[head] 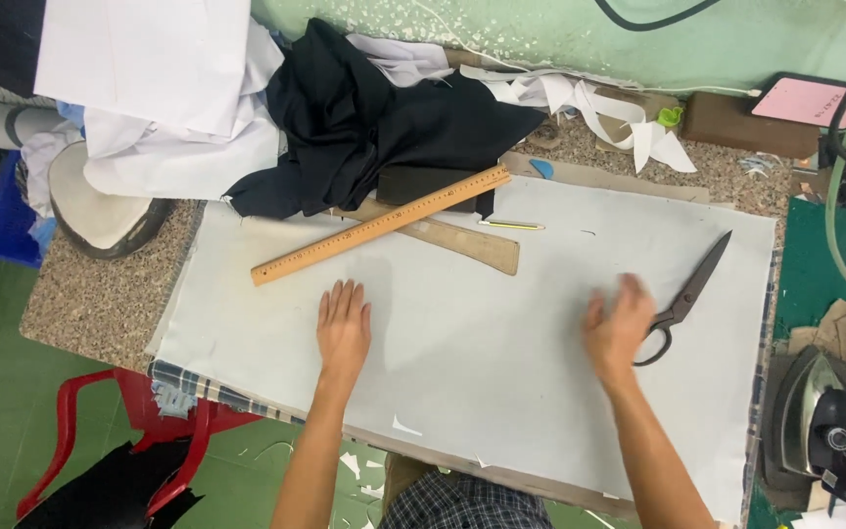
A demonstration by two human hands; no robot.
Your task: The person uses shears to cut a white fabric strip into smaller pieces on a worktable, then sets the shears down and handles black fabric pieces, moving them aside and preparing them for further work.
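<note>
**Cloth pressed flat on the table**

Cloth (482,294) lies spread over the table (90,304). The left hand (344,328) presses it open-palmed, gripping nothing, seemingly to flatten it. The right hand (617,328), blurred and open, hovers beside the scissors (687,294); a ruler (381,225) rests above.

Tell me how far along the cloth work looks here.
Done: pale cloth lies spread over the table. In hand: left hand presses it flat; blurred right hand is beside the scissors. Left: no cut or marking shows; ruler lies unused.
</note>
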